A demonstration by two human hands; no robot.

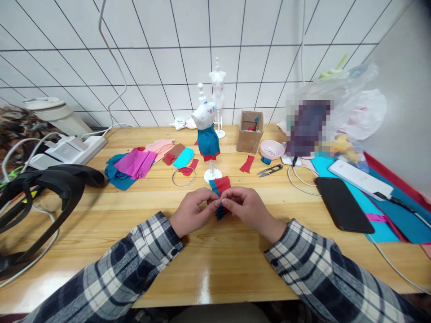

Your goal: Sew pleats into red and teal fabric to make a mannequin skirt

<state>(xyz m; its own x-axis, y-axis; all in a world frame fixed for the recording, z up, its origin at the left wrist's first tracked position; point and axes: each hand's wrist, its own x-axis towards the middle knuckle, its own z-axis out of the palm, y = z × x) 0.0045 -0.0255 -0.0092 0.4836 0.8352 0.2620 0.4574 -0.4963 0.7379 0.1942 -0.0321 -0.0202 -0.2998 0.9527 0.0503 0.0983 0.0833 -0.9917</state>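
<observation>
My left hand (198, 210) and my right hand (247, 208) meet over the table, thumbs and forefingers pinched together on a small piece of red and teal crepe paper (222, 184). Its red part spreads out above my fingertips, and a dark teal end hangs below them. Just beyond my hands a small white dress form (204, 113) stands on a round base, wearing a teal skirt (208, 140) with a red hem. To its left lies a thin metal ring (174, 179) beside a red scrap (189, 168). Thread snips (270, 171) rest to the right.
A second dress form (217, 80) stands behind, near a cardboard box (247, 141) and a pink bowl (272, 149) of beads. Coloured crepe paper (136, 162) lies left, with a black headset (67, 197) and power strip (69, 154). A phone (343, 204) and cables lie right.
</observation>
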